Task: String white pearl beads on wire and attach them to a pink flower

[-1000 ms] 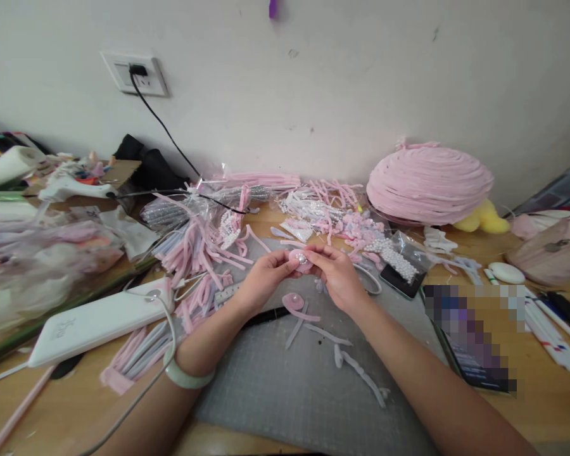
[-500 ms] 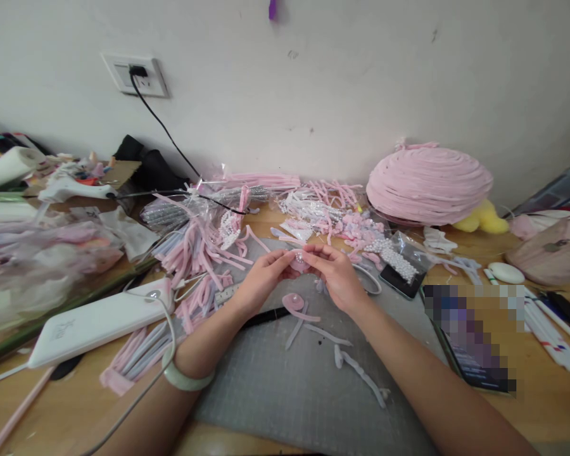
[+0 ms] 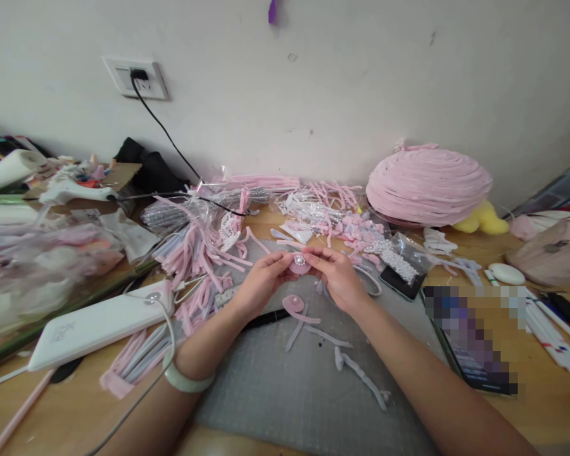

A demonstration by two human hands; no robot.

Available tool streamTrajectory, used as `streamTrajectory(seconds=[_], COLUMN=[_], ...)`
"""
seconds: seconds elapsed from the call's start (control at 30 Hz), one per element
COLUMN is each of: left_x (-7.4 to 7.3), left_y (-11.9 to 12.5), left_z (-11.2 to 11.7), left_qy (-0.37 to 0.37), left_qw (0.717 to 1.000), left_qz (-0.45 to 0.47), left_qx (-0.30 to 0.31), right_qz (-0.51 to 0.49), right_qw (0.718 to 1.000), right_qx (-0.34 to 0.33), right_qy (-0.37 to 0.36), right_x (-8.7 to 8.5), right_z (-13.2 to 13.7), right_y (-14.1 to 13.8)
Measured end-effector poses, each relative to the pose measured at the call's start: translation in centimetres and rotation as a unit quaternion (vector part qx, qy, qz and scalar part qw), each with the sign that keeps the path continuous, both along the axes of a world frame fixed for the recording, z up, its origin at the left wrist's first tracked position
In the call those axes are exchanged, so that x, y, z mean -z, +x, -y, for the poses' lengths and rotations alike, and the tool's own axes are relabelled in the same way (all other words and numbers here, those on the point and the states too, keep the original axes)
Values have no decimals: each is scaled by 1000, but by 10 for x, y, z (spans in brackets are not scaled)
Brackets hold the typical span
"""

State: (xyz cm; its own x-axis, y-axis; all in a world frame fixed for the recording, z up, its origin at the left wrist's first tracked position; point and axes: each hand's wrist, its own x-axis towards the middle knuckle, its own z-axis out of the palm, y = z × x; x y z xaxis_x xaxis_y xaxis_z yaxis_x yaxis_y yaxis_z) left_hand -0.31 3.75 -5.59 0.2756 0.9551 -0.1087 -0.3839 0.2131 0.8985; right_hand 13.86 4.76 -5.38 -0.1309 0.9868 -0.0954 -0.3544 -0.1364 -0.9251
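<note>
Between my two hands is a small pink fuzzy flower piece (image 3: 299,268) with a cluster of pearl beads at its centre. My left hand (image 3: 266,278) pinches its left edge between thumb and fingers. On the opposite edge, my right hand (image 3: 333,272) pinches it too. Below them on the grey cutting mat (image 3: 285,386) lies a pink pipe-cleaner curl (image 3: 294,305) with a bead in it. Pale lilac pipe-cleaner pieces (image 3: 365,379) are scattered nearby. A black pen-like object (image 3: 268,318) rests partly behind my left forearm.
A white power bank (image 3: 99,324) with a cable lies left, the cable crossing my left forearm. Pink pipe-cleaner bundles (image 3: 194,247) and a bag of pearl beads (image 3: 399,261) lie beyond the hands. A large pink coil (image 3: 427,185) stands by the wall; a phone (image 3: 479,367) lies right.
The pink flower piece has tilted in my fingers, so its bead cluster shows more fully now. Both hands stay in nearly the same place, still pinching it.
</note>
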Motion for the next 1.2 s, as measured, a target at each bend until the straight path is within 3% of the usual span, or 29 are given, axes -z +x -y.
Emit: streamTrajectory(seconds=[0.17,0.3,0.53,0.77,1.03,1.2], left_x=[0,2,3,5,2,3], left_y=[1,2,3,2,2,2], left_z=[0,-1,-3,-4,-2,-2], left_qy=[-15,-3,6,-11,-50,-55], left_qw=[1000,997,993,992,997,997], left_qz=[-13,-71,-108,-100,-52,-36], left_qx=[-13,-35,-54,-71,-39,-32], right_qz=[43,178,382,486,432,432], right_qw=[999,978,858,770,807,810], right_qx=[17,35,77,57,62,47], right_qy=[20,105,334,410,399,395], right_x=[3,5,2,6,8,5], right_z=[-1,-1,0,1,1,3], right_y=[1,4,9,9,7,7])
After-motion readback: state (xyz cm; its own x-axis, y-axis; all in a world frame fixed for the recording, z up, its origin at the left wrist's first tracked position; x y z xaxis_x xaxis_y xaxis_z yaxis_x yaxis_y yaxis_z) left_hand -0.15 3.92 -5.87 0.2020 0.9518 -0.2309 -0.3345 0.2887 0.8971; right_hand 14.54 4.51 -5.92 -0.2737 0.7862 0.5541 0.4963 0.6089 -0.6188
